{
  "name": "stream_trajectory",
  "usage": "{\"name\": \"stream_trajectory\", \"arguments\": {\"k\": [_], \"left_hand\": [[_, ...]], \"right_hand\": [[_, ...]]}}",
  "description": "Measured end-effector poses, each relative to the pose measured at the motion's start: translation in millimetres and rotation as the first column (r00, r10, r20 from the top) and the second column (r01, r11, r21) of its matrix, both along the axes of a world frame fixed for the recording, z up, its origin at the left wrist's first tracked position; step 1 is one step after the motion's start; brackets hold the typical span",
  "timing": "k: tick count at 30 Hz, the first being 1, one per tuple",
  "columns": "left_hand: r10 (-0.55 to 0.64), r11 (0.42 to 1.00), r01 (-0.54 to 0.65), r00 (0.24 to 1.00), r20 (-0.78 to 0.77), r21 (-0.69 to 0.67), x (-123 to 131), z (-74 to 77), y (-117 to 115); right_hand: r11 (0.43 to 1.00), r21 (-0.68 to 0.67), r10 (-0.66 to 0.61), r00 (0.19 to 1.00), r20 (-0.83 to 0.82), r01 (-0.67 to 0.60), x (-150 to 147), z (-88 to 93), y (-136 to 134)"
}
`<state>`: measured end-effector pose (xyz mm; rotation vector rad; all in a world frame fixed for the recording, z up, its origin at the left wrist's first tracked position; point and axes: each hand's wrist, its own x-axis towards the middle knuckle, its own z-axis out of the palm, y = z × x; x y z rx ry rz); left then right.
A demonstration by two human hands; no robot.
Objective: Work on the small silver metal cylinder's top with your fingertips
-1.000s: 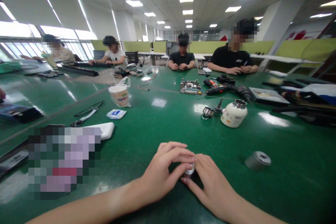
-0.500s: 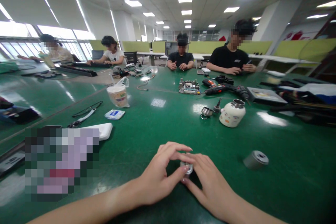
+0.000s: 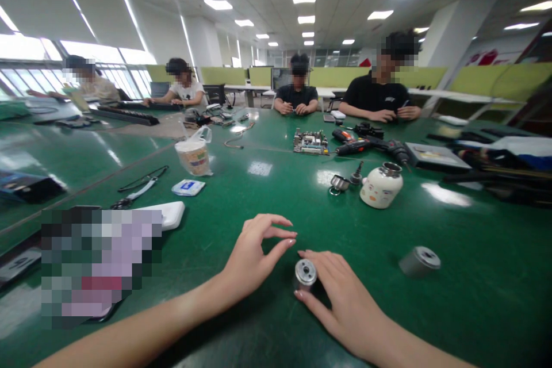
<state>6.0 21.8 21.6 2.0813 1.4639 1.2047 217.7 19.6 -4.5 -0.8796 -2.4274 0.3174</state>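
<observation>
A small silver metal cylinder (image 3: 306,269) stands upright on the green table, a hole in the middle of its round top face. My right hand (image 3: 345,299) is closed around its right side, with the thumb at the near edge and the fingers behind. To the left and slightly farther away, my left hand (image 3: 257,247) hovers apart from the cylinder. Its thumb and fingers are curved with a gap between them, and I see nothing held there. A second, similar metal cylinder (image 3: 421,261) rests on the table to the right of my right hand.
Beyond my hands are a cream bottle (image 3: 382,187), its metal cap (image 3: 339,183), a circuit board (image 3: 311,142) and a power drill (image 3: 353,146). On the left are a bagged cup (image 3: 194,155), a tissue packet (image 3: 188,187) and a blurred-out item (image 3: 107,264). Several people sit across the table.
My left hand has lifted off the cylinder and moved left and away, uncovering its top face. My right hand stays around the cylinder.
</observation>
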Motion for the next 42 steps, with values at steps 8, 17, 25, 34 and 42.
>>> {"name": "stream_trajectory", "arguments": {"k": [8,17,25,34,42], "left_hand": [[-0.044,0.996,0.038,0.996,-0.075,-0.080,-10.5,-22.5,12.2],[-0.040,0.999,0.038,0.998,0.046,0.036,2.0,-2.1,-1.0],[-0.186,0.982,0.183,0.977,0.104,0.037,17.2,9.9,-22.3],[-0.213,0.977,0.213,0.968,0.131,0.019,16.0,6.7,-21.4],[-0.070,0.996,0.080,0.980,0.188,-0.046,16.6,4.3,-21.1]], "right_hand": [[1.000,0.006,-0.006,1.000,0.004,0.006,-0.4,0.2,0.3],[1.000,-0.007,-0.003,1.000,-0.007,0.003,-1.2,1.2,0.0],[0.999,-0.029,0.022,1.000,-0.001,-0.022,-1.7,2.2,0.1],[0.999,-0.028,0.029,0.999,-0.024,-0.029,-1.2,0.1,0.5],[0.998,-0.047,0.035,0.999,-0.028,-0.037,-0.6,1.1,0.5]]}}
